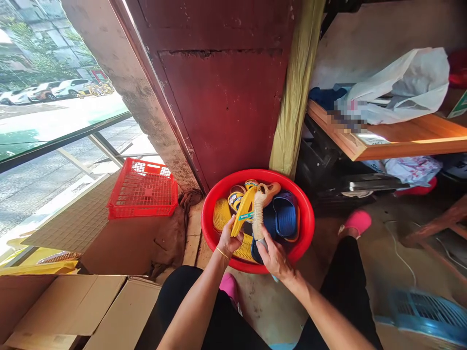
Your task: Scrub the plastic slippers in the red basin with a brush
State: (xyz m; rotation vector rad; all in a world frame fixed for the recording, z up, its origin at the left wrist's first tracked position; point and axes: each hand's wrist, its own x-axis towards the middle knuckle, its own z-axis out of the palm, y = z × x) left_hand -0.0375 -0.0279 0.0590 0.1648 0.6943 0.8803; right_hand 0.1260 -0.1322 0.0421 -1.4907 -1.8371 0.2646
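Observation:
A red plastic tub full of slippers and clogs stands on the floor before me. Above it my left hand grips one end of a yellow slipper that has a teal label on its side. My right hand is closed round a scrub brush, whose pale bristles are against or right beside the slipper. Behind the brush lies a beige clog. Also in the tub are a navy slipper, a yellow slipper with a ridged sole and a yellow patterned shoe.
A red plastic crate sits left of the tub on cardboard. An open cardboard box is at lower left. A dark red door rises behind. At right stand a wooden table and a blue fan.

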